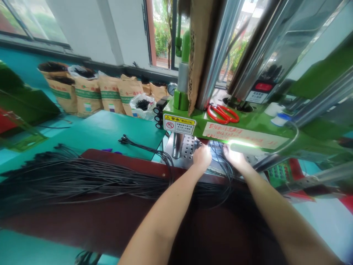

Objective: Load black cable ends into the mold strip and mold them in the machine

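Observation:
Under the green machine head point(248, 129), my left hand point(202, 157) is closed at the left side of the metal mold area point(216, 149). My right hand point(234, 156) has its fingers pressed together at the right side of the same mold. What the fingertips of either hand hold is too small to make out. Black cables point(226, 171) run between the two hands and loop down toward me. The perforated metal plate point(188, 147) lies just left of my left hand.
A large bundle of black cables point(110, 176) lies on the dark red board point(96, 217). Red scissors point(223, 114) rest on the machine. Paper sacks point(88, 94) stand behind the green table point(96, 129). Bright metal columns point(220, 48) rise ahead.

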`<control>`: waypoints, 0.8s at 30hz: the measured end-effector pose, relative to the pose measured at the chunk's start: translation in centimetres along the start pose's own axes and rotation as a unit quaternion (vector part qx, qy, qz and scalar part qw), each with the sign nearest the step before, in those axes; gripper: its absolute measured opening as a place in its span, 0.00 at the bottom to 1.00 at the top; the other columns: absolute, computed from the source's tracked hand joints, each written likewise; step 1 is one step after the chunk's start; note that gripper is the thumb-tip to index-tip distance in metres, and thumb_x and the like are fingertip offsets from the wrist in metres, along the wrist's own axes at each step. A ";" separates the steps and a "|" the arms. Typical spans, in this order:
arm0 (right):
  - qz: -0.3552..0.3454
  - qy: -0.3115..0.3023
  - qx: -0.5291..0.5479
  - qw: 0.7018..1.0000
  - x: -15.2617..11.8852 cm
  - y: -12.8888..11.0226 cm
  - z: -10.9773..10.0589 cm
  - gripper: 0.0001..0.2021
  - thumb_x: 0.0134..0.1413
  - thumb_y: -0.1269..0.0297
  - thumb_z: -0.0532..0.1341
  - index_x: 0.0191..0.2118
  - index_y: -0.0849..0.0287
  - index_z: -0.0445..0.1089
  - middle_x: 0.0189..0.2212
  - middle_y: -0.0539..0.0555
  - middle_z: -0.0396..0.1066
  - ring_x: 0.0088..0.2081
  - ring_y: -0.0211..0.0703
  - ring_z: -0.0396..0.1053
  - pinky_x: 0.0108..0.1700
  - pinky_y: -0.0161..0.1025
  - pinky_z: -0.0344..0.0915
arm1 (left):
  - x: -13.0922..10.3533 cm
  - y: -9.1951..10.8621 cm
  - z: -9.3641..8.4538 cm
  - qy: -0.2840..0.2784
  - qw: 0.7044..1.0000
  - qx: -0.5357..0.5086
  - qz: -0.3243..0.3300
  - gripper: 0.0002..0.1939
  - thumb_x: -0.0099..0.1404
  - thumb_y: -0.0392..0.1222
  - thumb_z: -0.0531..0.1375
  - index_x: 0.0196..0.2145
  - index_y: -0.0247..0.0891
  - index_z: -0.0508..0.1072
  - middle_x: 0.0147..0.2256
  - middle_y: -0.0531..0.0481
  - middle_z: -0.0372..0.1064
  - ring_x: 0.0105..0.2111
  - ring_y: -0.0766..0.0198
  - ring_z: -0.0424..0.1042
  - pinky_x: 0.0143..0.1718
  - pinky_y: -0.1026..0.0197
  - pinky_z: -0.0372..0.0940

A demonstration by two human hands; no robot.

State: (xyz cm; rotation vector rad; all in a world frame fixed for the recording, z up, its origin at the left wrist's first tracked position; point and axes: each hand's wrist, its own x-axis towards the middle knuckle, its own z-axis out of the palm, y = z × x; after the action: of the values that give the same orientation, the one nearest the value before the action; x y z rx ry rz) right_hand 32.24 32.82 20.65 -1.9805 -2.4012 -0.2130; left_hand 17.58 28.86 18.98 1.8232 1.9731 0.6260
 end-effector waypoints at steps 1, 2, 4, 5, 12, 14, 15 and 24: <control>0.003 -0.005 0.000 1.000 0.1 -0.1 -0.1 0.17 0.59 0.67 0.45 0.45 0.66 0.68 0.41 0.63 0.71 0.43 0.50 0.67 0.47 0.42 0.60 | 0.0 0.0 0.0 0.000 1.000 0.001 -0.002 0.13 0.64 0.36 0.46 0.43 0.35 0.66 0.38 0.41 0.72 0.39 0.56 0.71 0.41 0.59 0.63; 0.005 -0.011 0.001 1.000 0.1 -0.1 -0.2 0.18 0.59 0.67 0.45 0.45 0.66 0.68 0.41 0.63 0.71 0.43 0.50 0.67 0.47 0.42 0.60 | 0.0 0.0 0.1 0.000 1.000 0.002 -0.004 0.13 0.64 0.36 0.46 0.43 0.35 0.65 0.38 0.41 0.72 0.39 0.57 0.71 0.41 0.59 0.63; 0.004 -0.021 0.000 1.000 0.3 -0.2 -0.6 0.18 0.59 0.68 0.44 0.44 0.67 0.68 0.39 0.62 0.72 0.41 0.48 0.68 0.46 0.41 0.60 | 0.0 0.0 0.3 0.001 1.000 0.008 -0.005 0.14 0.63 0.36 0.46 0.45 0.35 0.64 0.38 0.41 0.72 0.39 0.57 0.71 0.41 0.59 0.63; 0.000 -0.025 -0.001 1.000 0.3 -0.2 -0.9 0.18 0.59 0.68 0.44 0.44 0.67 0.68 0.39 0.62 0.72 0.40 0.48 0.69 0.46 0.41 0.60 | 0.0 0.0 0.4 0.002 1.000 0.013 -0.004 0.14 0.63 0.36 0.46 0.45 0.34 0.64 0.38 0.40 0.72 0.39 0.56 0.71 0.41 0.59 0.63; -0.058 -0.030 -0.037 0.997 -1.7 -0.9 -1.9 0.18 0.58 0.65 0.48 0.51 0.66 0.62 0.45 0.64 0.68 0.45 0.50 0.66 0.46 0.42 0.60 | 0.1 -0.3 1.0 0.018 0.999 0.027 0.020 0.18 0.64 0.34 0.43 0.50 0.31 0.61 0.36 0.37 0.72 0.38 0.54 0.72 0.39 0.56 0.64; -0.068 -0.028 -0.056 0.996 -2.2 -1.2 -1.6 0.18 0.57 0.67 0.49 0.52 0.68 0.61 0.44 0.66 0.68 0.43 0.52 0.67 0.43 0.44 0.62 | 0.1 -0.3 1.0 0.013 1.000 0.021 0.019 0.19 0.64 0.35 0.43 0.51 0.31 0.59 0.37 0.38 0.72 0.39 0.54 0.72 0.40 0.56 0.64; -0.068 -0.026 -0.066 0.995 -2.2 -1.4 -1.4 0.17 0.57 0.68 0.49 0.51 0.69 0.61 0.42 0.67 0.68 0.41 0.52 0.68 0.41 0.45 0.62 | 0.1 -0.3 1.0 0.011 1.000 0.017 0.016 0.19 0.64 0.35 0.43 0.52 0.31 0.59 0.37 0.38 0.72 0.39 0.55 0.72 0.40 0.57 0.64; -0.098 0.016 -0.125 0.987 -0.9 -0.9 -0.8 0.15 0.55 0.72 0.47 0.44 0.71 0.65 0.36 0.67 0.68 0.42 0.56 0.66 0.43 0.46 0.60 | 0.0 -0.5 1.2 0.026 0.999 -0.010 0.018 0.20 0.64 0.36 0.44 0.53 0.34 0.60 0.38 0.40 0.72 0.39 0.55 0.72 0.40 0.56 0.64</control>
State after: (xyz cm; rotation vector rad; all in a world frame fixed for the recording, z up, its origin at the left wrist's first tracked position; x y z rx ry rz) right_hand 31.50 31.72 21.32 -1.8054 -2.6624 -0.5718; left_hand 17.82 28.92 17.68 1.8520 1.9631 0.7077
